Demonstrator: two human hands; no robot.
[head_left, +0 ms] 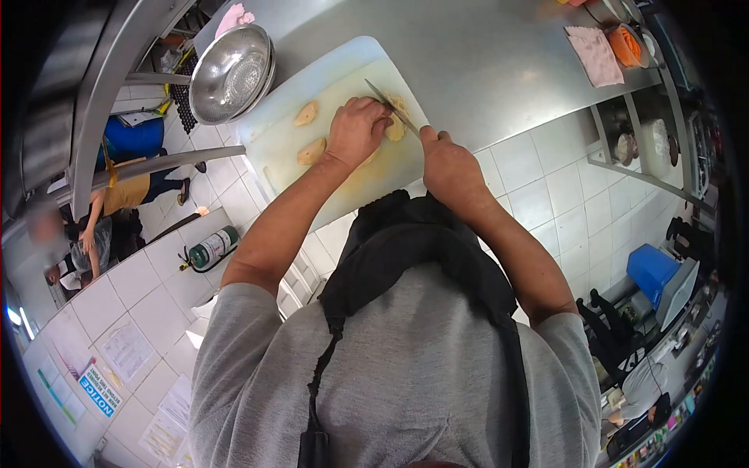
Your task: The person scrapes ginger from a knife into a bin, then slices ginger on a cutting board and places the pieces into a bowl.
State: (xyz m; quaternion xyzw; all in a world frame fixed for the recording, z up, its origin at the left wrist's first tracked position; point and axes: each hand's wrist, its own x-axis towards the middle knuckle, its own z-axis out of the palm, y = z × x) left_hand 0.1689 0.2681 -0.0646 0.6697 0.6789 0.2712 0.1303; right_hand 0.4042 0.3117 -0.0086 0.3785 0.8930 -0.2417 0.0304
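My right hand [452, 168] is closed round the handle of a kitchen knife [384, 97], its blade pointing away to the upper left. Beside the blade, my left hand [356, 129] has its fingers curled and pressed down on pale yellow peeled ginger, mostly hidden under the hand. Thin cut ginger [397, 127] lies by the blade on the far side. Two peeled ginger pieces [305, 115] rest to the left of my left hand. All of this is on a whitish cutting board [355, 58] with yellow stains.
Stacked metal bowls [228, 76] stand left of the board on the steel table [484, 70]. A pink cloth [594, 56] and an orange-filled container [626, 45] sit at the far right. A fire extinguisher [212, 249] is at lower left. Other people [129, 191] are at left and lower right.
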